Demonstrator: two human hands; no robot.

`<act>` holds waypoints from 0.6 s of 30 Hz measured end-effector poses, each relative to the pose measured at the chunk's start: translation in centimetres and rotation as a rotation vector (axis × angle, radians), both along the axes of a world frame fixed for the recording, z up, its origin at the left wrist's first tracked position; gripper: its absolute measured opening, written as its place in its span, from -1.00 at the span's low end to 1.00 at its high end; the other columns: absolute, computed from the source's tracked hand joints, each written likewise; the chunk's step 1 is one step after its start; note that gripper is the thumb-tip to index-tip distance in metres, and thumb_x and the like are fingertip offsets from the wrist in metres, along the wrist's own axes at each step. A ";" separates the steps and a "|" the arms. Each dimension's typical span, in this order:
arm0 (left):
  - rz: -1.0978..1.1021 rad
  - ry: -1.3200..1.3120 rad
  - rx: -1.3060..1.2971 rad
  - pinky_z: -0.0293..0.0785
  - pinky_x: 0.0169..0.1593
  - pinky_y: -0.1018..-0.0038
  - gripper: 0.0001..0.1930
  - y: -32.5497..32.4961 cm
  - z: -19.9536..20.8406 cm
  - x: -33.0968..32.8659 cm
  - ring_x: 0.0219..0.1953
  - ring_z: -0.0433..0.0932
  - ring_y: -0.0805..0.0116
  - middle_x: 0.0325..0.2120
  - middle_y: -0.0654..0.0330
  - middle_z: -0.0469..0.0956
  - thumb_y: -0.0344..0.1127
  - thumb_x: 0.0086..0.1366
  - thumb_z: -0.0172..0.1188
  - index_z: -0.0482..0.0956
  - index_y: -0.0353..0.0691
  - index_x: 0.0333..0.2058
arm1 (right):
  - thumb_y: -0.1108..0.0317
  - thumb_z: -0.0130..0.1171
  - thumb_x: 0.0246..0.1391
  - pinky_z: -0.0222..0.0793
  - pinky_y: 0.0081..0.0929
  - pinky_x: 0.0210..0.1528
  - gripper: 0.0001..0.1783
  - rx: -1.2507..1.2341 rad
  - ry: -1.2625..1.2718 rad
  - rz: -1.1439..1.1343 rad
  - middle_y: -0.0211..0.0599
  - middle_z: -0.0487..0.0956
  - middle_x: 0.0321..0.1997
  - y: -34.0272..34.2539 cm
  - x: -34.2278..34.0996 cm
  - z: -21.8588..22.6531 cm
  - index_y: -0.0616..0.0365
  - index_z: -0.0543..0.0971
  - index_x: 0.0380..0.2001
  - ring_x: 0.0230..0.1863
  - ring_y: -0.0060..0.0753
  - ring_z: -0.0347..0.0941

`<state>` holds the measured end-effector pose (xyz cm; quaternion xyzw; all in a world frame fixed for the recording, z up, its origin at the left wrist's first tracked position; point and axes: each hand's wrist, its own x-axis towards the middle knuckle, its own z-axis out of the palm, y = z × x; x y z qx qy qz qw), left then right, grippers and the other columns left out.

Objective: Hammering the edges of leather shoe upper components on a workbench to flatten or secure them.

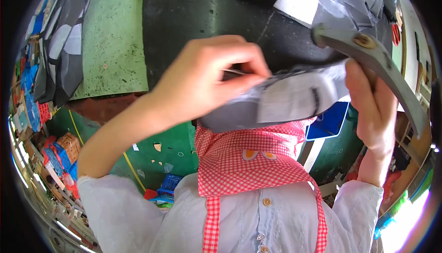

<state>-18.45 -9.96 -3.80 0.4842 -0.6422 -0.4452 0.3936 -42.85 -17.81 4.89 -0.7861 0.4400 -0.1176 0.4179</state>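
My right hand (372, 101) is closed around the handle of a hammer. The hammer (384, 57) has a grey metal head with a round face on one side and a long curved tail; the handle's wooden end shows in its eye. Fingers of my left hand (216, 71) are pinched at the upper edge of a grey piece with a white panel (290, 98). A thin light sliver shows inside the pinch, too small to name. The grey piece hangs over the near table edge, against my red checked apron (248, 154).
The black table top (184, 13) has a pale green mat (113, 41) on its left. Grey and white cut pieces lie at the far left (60, 46) and far right (331, 0). Below stand a blue bin (329, 122) and a blue basket (170, 184) on the green floor.
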 end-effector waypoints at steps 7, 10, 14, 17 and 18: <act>0.041 -0.392 -0.325 0.53 -0.35 0.38 -0.78 -1.7 -0.9 -3.4 -0.36 0.56 0.26 -0.42 0.31 0.58 -0.45 -0.04 0.46 0.74 -0.07 -0.35 | 0.44 0.16 0.34 0.38 -0.44 -0.29 -0.67 0.192 0.189 0.174 -0.22 0.60 -0.34 -0.5 -3.1 -1.0 0.29 0.52 0.11 -0.38 -0.52 0.42; 0.022 -0.515 -0.545 0.49 -0.33 0.39 -0.78 -1.8 -1.5 -3.1 -0.34 0.52 0.30 -0.42 0.34 0.59 -0.40 -0.08 0.49 0.75 -0.08 -0.37 | 0.40 0.20 0.33 0.44 -0.44 -0.26 -0.63 0.033 0.153 0.142 -0.10 0.62 -0.27 -0.4 -2.5 -1.0 0.36 0.53 0.12 -0.37 -0.40 0.49; -0.050 -0.544 -0.460 0.42 -0.25 0.37 -0.77 -2.9 -0.5 -2.1 -0.31 0.52 0.28 -0.42 0.33 0.57 -0.36 -0.13 0.50 0.74 -0.09 -0.40 | 0.41 0.27 0.27 0.46 -0.44 -0.24 -0.55 -0.067 0.170 0.398 -0.01 0.66 -0.17 0.2 -2.0 -0.6 0.34 0.53 0.19 -0.35 -0.24 0.58; -0.109 -0.600 -0.317 0.37 -0.16 0.35 -0.76 -3.0 0.1 -1.2 -0.27 0.52 0.31 -0.40 0.34 0.57 -0.35 -0.13 0.48 0.74 -0.06 -0.39 | 0.39 0.33 0.23 0.45 -0.41 -0.27 -0.52 -0.088 0.249 0.385 -0.01 0.65 -0.19 -1.4 -1.8 -0.2 0.33 0.53 0.18 -0.35 -0.25 0.57; -0.096 -0.634 -0.488 0.36 -0.16 0.35 -0.77 -2.8 0.1 -1.3 -0.27 0.51 0.32 -0.40 0.35 0.58 -0.35 -0.10 0.48 0.75 -0.05 -0.37 | 0.40 0.28 0.26 0.45 -0.41 -0.28 -0.55 -0.253 0.075 0.375 0.00 0.65 -0.22 -1.2 -2.4 -1.6 0.33 0.53 0.17 -0.37 -0.28 0.57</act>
